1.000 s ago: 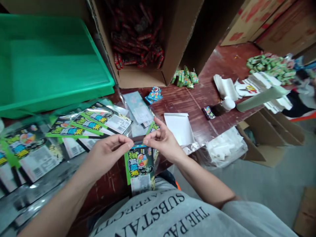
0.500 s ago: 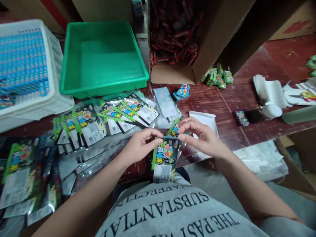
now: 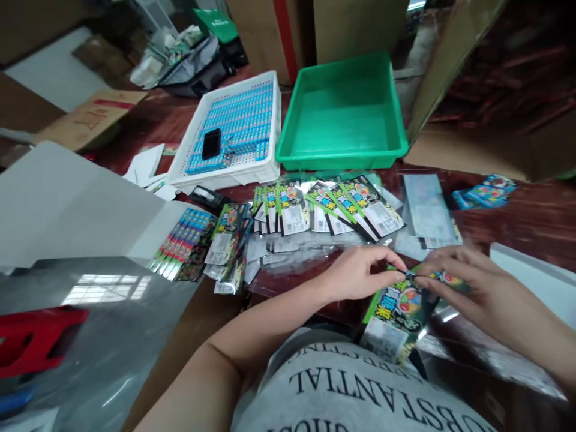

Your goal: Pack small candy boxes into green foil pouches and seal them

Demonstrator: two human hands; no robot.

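Note:
A printed candy packet (image 3: 393,312) in black, green and yellow hangs at the table's front edge, close to my shirt. My left hand (image 3: 360,273) pinches its upper edge between thumb and forefinger. From the other side, my right hand (image 3: 472,285) grips the same edge, fingertips almost meeting the left ones. A folded-back flap with similar print shows behind the fingers. More packets of this print (image 3: 292,210) lie fanned on the table past my left hand. A pale blue card in a clear sleeve (image 3: 428,207) lies beyond my right hand.
A green tray (image 3: 342,162) stands at the back, beside a white basket (image 3: 243,175) of blue boxes with a black phone (image 3: 211,144) on them. Blue packs (image 3: 488,192) lie right, before a cardboard box (image 3: 468,147). A carton with packed rows (image 3: 184,240) stands left.
The view has swung left, bringing the floor and carton into sight. Both hands still hold the packet's upper edge, which now tilts more.

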